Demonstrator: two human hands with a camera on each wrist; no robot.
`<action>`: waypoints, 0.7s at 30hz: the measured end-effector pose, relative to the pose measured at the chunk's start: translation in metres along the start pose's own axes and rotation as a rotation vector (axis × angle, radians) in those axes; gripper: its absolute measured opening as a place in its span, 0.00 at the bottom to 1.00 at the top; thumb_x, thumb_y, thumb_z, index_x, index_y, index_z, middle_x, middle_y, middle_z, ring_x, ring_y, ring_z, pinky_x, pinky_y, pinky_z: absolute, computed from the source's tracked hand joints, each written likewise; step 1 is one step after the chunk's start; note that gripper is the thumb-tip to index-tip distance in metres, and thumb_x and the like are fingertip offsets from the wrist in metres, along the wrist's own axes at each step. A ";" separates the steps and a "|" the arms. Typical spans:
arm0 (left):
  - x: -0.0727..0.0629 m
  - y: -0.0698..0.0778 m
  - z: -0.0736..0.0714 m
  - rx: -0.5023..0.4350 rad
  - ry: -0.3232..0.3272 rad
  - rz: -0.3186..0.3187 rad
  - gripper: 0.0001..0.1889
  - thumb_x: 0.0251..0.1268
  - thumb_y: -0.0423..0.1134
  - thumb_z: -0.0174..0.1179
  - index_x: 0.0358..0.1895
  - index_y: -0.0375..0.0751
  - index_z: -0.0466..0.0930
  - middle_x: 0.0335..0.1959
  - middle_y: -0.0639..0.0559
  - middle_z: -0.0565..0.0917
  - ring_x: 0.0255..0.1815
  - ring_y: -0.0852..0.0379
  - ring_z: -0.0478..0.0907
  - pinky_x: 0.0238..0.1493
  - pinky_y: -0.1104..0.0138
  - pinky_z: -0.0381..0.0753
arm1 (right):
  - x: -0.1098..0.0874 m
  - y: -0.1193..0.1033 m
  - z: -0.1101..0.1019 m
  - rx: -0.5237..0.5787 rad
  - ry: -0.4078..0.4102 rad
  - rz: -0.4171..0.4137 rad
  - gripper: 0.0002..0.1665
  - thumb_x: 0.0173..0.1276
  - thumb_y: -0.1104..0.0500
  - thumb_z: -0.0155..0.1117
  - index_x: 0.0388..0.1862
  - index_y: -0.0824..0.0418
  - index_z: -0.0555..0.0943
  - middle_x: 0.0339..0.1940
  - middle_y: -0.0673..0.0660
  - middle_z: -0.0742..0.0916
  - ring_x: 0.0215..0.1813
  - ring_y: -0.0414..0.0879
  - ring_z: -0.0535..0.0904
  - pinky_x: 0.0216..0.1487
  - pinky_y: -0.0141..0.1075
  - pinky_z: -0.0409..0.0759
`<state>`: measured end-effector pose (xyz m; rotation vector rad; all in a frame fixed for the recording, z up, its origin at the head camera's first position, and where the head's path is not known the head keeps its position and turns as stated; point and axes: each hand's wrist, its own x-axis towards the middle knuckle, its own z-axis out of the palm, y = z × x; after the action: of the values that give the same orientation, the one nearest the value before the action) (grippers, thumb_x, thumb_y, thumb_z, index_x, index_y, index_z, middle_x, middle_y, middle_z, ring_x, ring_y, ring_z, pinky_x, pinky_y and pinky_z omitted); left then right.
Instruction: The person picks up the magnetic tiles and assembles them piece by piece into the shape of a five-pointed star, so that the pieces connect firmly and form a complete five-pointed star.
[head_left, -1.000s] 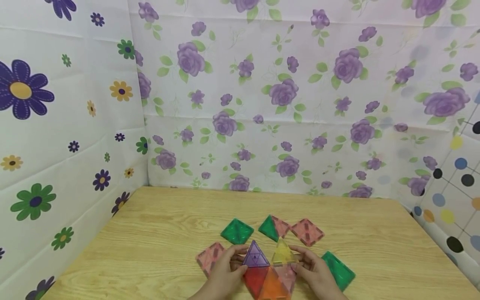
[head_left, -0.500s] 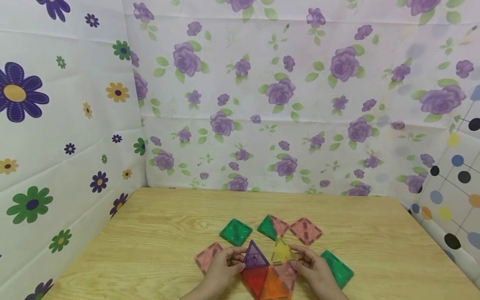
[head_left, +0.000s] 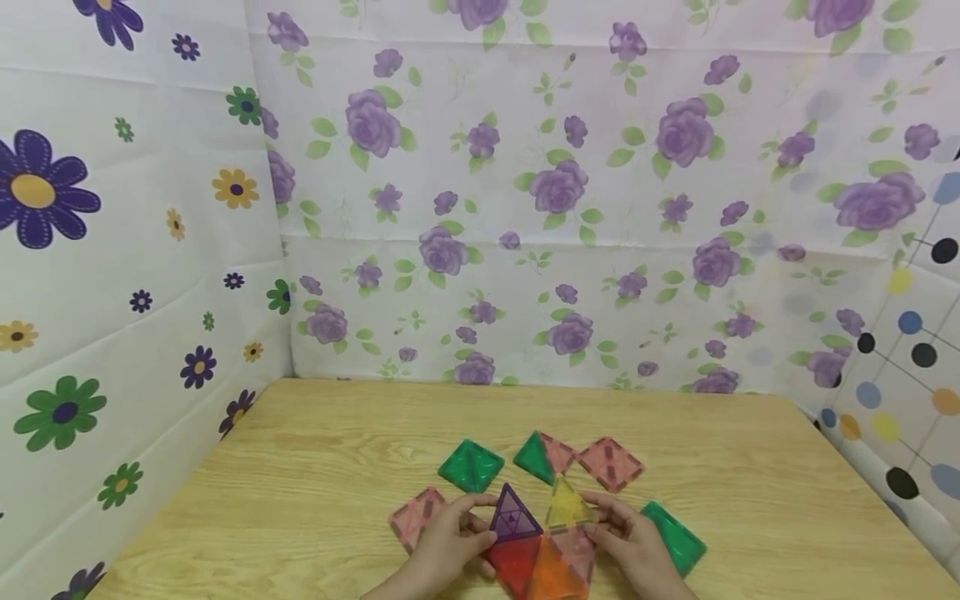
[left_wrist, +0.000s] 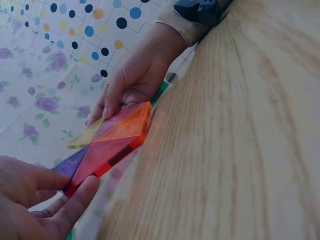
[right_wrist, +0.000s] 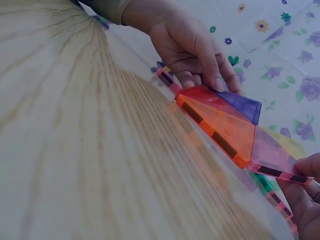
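Note:
Translucent triangular magnetic tiles are joined in a fan: purple [head_left: 513,518], red [head_left: 516,562], orange [head_left: 557,573], pink [head_left: 576,552] and yellow [head_left: 567,505]. A narrow wedge-shaped gap parts the purple tile from the yellow one. My left hand [head_left: 450,537] pinches the fan's left side where purple meets red, with the thumb on the purple tile's lower corner. On the other side my right hand [head_left: 630,533] pinches near the seam of pink and yellow. In the right wrist view the orange tile [right_wrist: 220,127] appears slightly raised off the table.
On the wooden table [head_left: 315,467] lie a green diamond [head_left: 471,465], a green-and-pink diamond [head_left: 545,456] and a pink diamond [head_left: 611,463] behind the fan. Another pink diamond [head_left: 416,518] is beside my left hand, and a green one [head_left: 675,540] beside my right.
The purple tile has turned and shifted slightly right along with the left side of the fan. More of my left fingers now shows below, by the red tile. My right hand has hardly moved.

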<state>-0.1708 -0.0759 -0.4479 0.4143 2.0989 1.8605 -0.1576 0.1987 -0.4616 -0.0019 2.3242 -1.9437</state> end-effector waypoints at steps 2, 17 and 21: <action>0.002 -0.001 0.001 -0.027 0.010 -0.001 0.25 0.61 0.24 0.60 0.63 0.33 0.71 0.32 0.45 0.79 0.20 0.59 0.78 0.27 0.65 0.84 | 0.000 0.000 0.000 -0.005 0.020 -0.004 0.31 0.67 0.59 0.62 0.68 0.67 0.69 0.43 0.54 0.79 0.38 0.38 0.75 0.36 0.29 0.76; 0.012 0.000 -0.001 -0.138 0.080 -0.004 0.18 0.63 0.26 0.58 0.57 0.25 0.74 0.33 0.48 0.82 0.21 0.62 0.79 0.31 0.69 0.83 | 0.001 0.001 0.003 0.039 0.127 0.021 0.29 0.68 0.62 0.62 0.66 0.66 0.70 0.41 0.52 0.81 0.39 0.36 0.78 0.41 0.27 0.80; 0.012 -0.003 -0.002 -0.184 0.081 -0.011 0.20 0.63 0.27 0.58 0.58 0.25 0.74 0.32 0.49 0.83 0.23 0.61 0.79 0.33 0.68 0.84 | 0.001 0.000 0.004 0.042 0.125 0.024 0.28 0.68 0.63 0.61 0.67 0.66 0.70 0.41 0.52 0.80 0.39 0.36 0.77 0.41 0.27 0.80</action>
<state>-0.1825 -0.0737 -0.4510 0.2873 1.9516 2.0742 -0.1585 0.1951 -0.4624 0.1553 2.3465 -2.0357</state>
